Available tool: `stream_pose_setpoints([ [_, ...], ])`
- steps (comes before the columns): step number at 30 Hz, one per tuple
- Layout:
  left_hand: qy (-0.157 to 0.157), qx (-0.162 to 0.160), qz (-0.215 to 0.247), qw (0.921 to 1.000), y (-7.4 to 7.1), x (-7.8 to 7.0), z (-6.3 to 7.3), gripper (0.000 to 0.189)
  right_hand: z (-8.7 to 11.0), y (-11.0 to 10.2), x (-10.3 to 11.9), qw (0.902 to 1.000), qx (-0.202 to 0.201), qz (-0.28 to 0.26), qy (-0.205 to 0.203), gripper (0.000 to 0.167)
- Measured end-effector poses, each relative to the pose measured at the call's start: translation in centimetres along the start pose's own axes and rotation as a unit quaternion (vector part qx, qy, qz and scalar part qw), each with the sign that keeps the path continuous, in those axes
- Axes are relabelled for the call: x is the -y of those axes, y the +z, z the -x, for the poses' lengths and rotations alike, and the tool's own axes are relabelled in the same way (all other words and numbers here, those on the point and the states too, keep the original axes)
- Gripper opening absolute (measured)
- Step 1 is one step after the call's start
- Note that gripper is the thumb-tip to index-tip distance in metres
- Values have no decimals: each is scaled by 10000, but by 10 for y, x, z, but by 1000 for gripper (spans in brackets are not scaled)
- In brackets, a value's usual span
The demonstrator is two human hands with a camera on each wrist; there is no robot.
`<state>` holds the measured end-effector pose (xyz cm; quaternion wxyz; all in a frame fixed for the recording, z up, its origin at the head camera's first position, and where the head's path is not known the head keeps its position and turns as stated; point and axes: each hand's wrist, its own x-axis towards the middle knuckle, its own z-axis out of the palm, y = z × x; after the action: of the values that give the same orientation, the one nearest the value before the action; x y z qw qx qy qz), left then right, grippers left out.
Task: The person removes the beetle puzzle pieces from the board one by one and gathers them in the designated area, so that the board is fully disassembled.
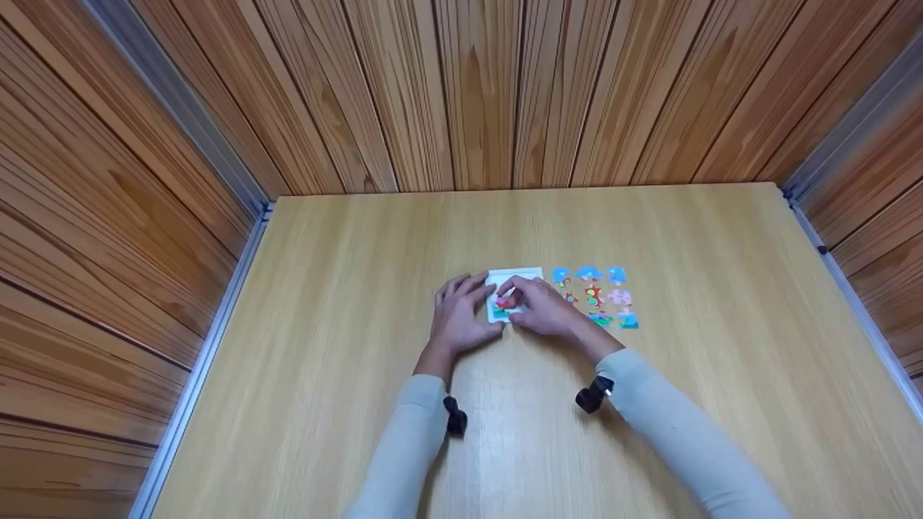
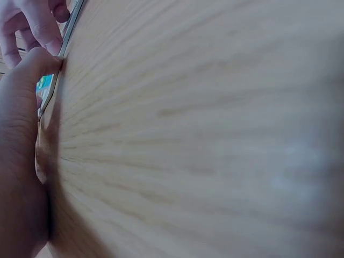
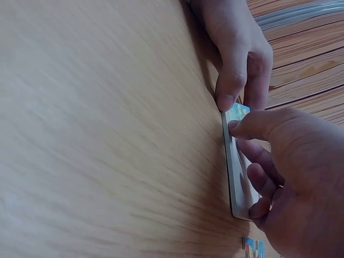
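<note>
A small white puzzle tray lies on the table, with green and blue pieces set in its near left corner. My left hand grips the tray from the left, its thumb at the near edge and its fingers by the far left corner. Over the tray, my right hand pinches a pink and red puzzle piece between thumb and curled fingers. In the right wrist view the right thumb is low over the tray, and the fingers partly hide the pieces there.
Several loose puzzle pieces lie in rows right of the tray, among them a blue one, a red one and a pink one. The wooden table is bordered by plank walls and metal rails.
</note>
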<state>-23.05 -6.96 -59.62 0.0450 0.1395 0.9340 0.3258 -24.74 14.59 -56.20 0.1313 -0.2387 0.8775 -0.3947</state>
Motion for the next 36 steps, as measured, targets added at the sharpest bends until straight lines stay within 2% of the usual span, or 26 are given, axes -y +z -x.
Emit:
stream_pose_setpoints([
  [10,-5,45,51,10000,1,1,-1,81,3,0,1,9997,18,-233,-85,35],
  [20,48,-13,-40,10000,0,0,0,80,2,1,0,9996,-58,-218,182,36],
  [24,19,19,-81,10000,1,-1,0,82,2,0,-2,9996,-138,-186,171,36],
  [31,16,-19,-18,10000,1,0,0,81,6,-13,-2,9985,-190,-343,376,37],
  [36,-10,21,-54,10000,1,1,0,81,10,-25,-4,9985,-254,-256,412,38],
])
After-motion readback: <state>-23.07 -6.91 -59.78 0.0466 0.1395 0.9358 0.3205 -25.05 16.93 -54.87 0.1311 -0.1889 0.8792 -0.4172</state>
